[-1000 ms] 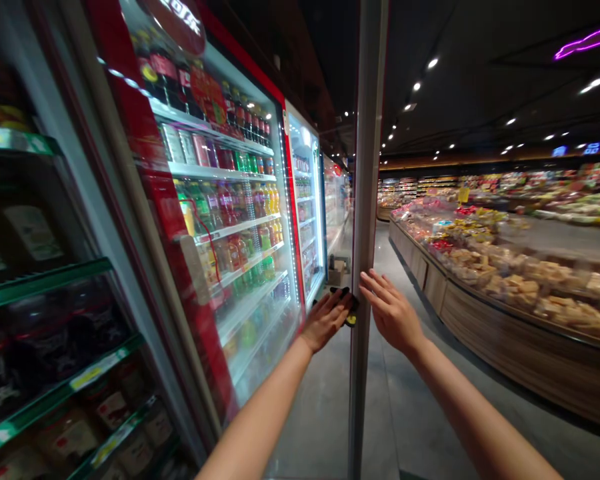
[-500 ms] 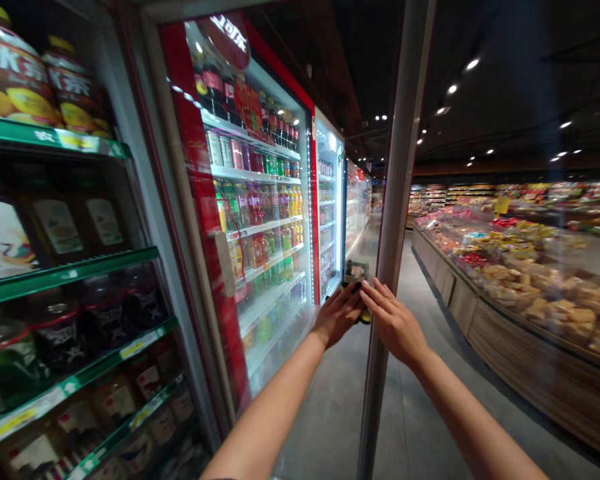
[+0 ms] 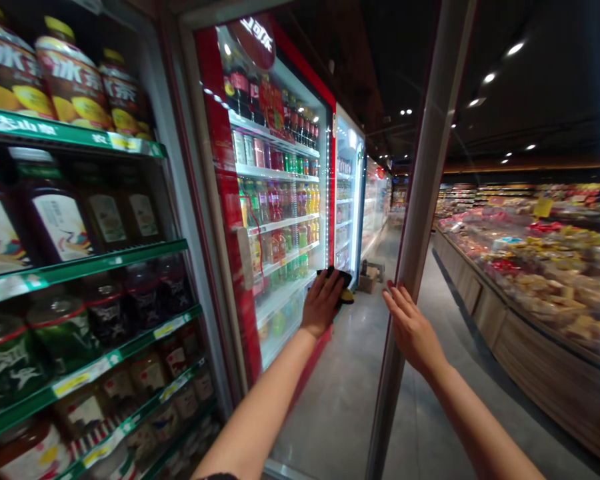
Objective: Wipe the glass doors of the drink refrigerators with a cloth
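Observation:
My left hand (image 3: pixel 323 303) presses a black and yellow cleaning cloth (image 3: pixel 347 293) against the glass of an open fridge door, its fingers over the cloth. Part of the cloth is hidden under the hand. My right hand (image 3: pixel 417 332) rests at the metal frame (image 3: pixel 425 200) along the door's free edge, with fingers stretched out and nothing visible in them. Its thumb cannot be seen. Through the glass shows a red drinks fridge (image 3: pixel 215 133) with lit shelves of bottles and cans.
To the left stand fridge shelves with green price rails (image 3: pixel 130 263), holding iced tea bottles (image 3: pixel 73 80) and dark drink bottles (image 3: pixel 60 220). A curved wooden display stand (image 3: pixel 520 360) of packaged food lines the right side. Beyond the glass, a small box (image 3: pixel 369 279) sits on the grey floor (image 3: pixel 350 373).
My left hand has slid left across the glass with the cloth, away from my right hand. My right hand stays at the door frame. The view has turned slightly left.

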Demonstrator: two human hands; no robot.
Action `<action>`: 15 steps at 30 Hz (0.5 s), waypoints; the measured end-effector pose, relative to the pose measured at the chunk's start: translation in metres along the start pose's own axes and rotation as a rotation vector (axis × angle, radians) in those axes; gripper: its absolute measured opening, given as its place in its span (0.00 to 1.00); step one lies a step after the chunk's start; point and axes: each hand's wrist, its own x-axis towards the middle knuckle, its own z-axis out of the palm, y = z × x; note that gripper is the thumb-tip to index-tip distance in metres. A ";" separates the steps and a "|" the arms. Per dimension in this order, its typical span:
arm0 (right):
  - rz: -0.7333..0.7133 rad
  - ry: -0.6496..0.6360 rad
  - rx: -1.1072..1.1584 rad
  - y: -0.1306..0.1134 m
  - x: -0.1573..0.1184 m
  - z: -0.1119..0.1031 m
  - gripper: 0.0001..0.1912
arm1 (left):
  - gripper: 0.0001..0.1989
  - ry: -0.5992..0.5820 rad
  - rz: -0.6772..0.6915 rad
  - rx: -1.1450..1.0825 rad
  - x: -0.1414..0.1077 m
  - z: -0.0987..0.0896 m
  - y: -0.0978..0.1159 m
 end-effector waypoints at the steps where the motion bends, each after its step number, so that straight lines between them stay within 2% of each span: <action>1: -0.003 0.008 -0.012 -0.001 0.000 0.001 0.37 | 0.34 0.053 -0.108 0.010 0.004 -0.006 -0.009; 3: -0.008 0.024 -0.045 -0.006 -0.001 0.004 0.37 | 0.35 0.185 -0.323 0.050 -0.001 -0.011 -0.017; 5: -0.025 0.029 -0.085 -0.014 0.000 0.009 0.37 | 0.36 0.244 -0.394 0.090 -0.019 -0.007 -0.013; 6: -0.037 0.026 -0.104 -0.020 0.001 0.012 0.37 | 0.36 0.220 -0.351 0.101 -0.029 -0.003 -0.008; 8: -0.068 0.014 -0.130 -0.031 0.006 0.018 0.36 | 0.35 0.092 -0.142 0.099 -0.041 0.004 0.002; 10: -0.098 -0.001 -0.135 -0.041 0.013 0.025 0.35 | 0.34 -0.022 0.031 0.072 -0.038 0.002 0.001; 11: -0.107 -0.008 -0.133 -0.046 0.017 0.028 0.36 | 0.34 -0.044 0.053 0.057 -0.031 -0.002 -0.004; 13: -0.101 -0.024 -0.132 -0.053 0.023 0.034 0.38 | 0.35 0.008 -0.055 0.033 -0.015 -0.016 -0.024; 15: -0.081 -0.043 -0.141 -0.058 0.026 0.038 0.41 | 0.35 0.150 -0.266 0.031 -0.009 -0.030 -0.045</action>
